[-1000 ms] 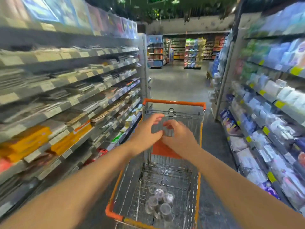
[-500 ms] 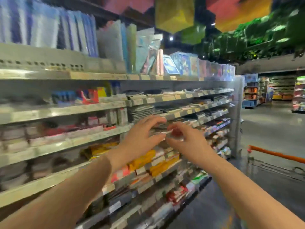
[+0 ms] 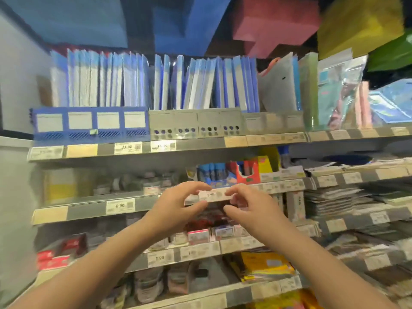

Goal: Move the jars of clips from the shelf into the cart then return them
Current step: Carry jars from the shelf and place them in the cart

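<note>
Before shelf (image 3: 89, 208) | left hand (image 3: 176, 208), right hand (image 3: 249, 210) raised, fingers curled | grasp: cannot tell

You faced rows of blue folders (image 3: 107, 81) standing upright in a blue file rack (image 3: 89, 124) and, just to its right, a grey file rack (image 3: 196, 124) pierced with round holes. Clear plastic pouches (image 3: 338, 90) leaned further right. Overhead hung a blue panel (image 3: 66, 18), a pink panel (image 3: 274, 23) and a yellow panel (image 3: 356, 25). One price tag (image 3: 128, 147) read 23.90; a lower price tag (image 3: 120, 205) read 6.90. A red carton (image 3: 247, 172) sat beside blue packs (image 3: 214, 175). Stacked dark notebooks (image 3: 334, 201) lay to your right, yellow packets (image 3: 265, 264) below, and red boxes (image 3: 55, 255) low on your left.
</note>
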Tool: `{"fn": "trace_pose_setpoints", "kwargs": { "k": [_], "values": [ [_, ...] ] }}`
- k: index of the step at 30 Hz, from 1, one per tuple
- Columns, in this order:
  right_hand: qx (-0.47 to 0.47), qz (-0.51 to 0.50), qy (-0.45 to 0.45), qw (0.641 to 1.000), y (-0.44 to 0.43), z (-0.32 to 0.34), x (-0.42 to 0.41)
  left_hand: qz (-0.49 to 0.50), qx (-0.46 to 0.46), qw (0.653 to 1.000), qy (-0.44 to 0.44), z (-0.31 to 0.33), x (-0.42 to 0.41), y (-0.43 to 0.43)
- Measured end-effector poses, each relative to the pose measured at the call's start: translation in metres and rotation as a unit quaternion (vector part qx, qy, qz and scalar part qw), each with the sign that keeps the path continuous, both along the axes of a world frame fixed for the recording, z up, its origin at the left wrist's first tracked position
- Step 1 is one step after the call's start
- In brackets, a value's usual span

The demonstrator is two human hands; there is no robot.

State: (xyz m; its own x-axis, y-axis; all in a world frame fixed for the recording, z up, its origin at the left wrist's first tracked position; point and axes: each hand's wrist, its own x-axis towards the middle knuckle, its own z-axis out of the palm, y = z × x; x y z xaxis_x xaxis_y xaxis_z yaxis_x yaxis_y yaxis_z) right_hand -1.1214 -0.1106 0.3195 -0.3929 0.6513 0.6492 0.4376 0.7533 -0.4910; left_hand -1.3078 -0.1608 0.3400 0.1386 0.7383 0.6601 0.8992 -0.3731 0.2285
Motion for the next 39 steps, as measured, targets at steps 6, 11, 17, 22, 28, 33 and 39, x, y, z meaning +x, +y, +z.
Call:
{"fn": "trace_pose_setpoints", "kwargs": {
  "k": [6, 11, 17, 22, 28, 33, 39],
  "values": [
    [0.012, 0.086, -0.015, 0.996, 0.085, 0.010, -0.072, 0.071, 0.018, 0.997, -0.032, -0.005, -0.053, 0.056],
    [0.044, 0.147, -0.054, 0.987, 0.152, 0.026, -0.134, 0.127, 0.043, 0.989, -0.062, 0.006, -0.101, 0.096],
    [0.062, 0.207, -0.083, 0.973, 0.200, 0.050, -0.208, 0.201, 0.039, 0.978, -0.046, 0.023, -0.160, 0.122],
    [0.018, 0.189, -0.187, 0.964, 0.225, 0.075, -0.257, 0.228, -0.049, 0.972, -0.027, 0.039, -0.207, 0.138],
    [0.056, 0.189, -0.260, 0.945, 0.257, 0.104, -0.316, 0.182, -0.175, 0.966, -0.050, 0.050, -0.271, 0.153],
    [0.056, 0.186, -0.313, 0.930, 0.270, 0.112, -0.366, 0.160, -0.228, 0.960, 0.018, 0.053, -0.309, 0.181],
    [-0.084, 0.238, -0.347, 0.903, 0.265, 0.105, -0.371, 0.116, -0.309, 0.942, 0.060, 0.060, -0.337, 0.212]
  ]
}}
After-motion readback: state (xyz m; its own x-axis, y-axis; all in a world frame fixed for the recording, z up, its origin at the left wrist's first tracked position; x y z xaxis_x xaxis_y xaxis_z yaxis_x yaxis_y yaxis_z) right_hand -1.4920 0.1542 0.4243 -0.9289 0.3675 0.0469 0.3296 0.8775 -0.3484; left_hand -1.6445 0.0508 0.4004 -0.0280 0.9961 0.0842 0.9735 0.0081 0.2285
